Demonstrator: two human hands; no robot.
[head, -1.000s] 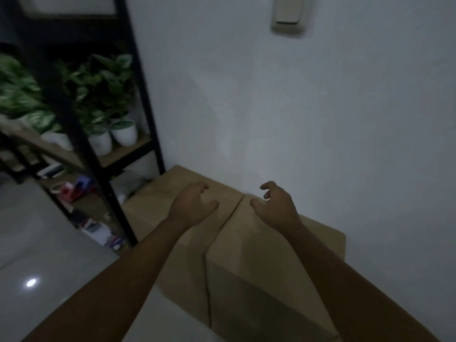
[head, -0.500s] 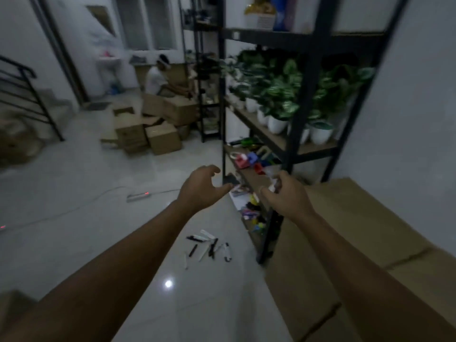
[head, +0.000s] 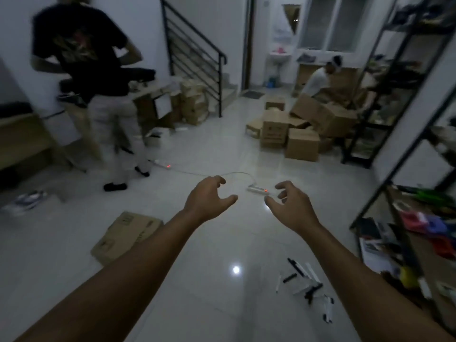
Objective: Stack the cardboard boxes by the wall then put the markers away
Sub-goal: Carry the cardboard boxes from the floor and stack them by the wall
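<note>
Both of my hands are out in front of me with nothing in them: my left hand [head: 208, 199] hangs with fingers loosely curled and thumb apart, and my right hand [head: 291, 206] is the same, fingers spread and slightly bent over the tiled floor [head: 197, 304]. One cardboard box [head: 125, 236] lies flat on its side on the floor to my lower left, away from any wall I can see. I judge it light and fairly stiff but easy to dent, so I would take it with a palm on each of two opposite sides, low down, rather than by a flap. The markers [head: 304, 285] lie scattered on the floor at my lower right, just beside the foot of the black shelf rack [head: 404, 233]. They look thin, hard, light and smooth on the glossy tile, likely to roll, so I would pinch each at mid-barrel or sweep several together. A second ago I was facing the wall with my hands over two boxes set side by side against it; half a second ago I had turned toward the rack, and now I face the open room, where a standing person [head: 98, 77] is at the far left, with my hands held much as before.
</note>
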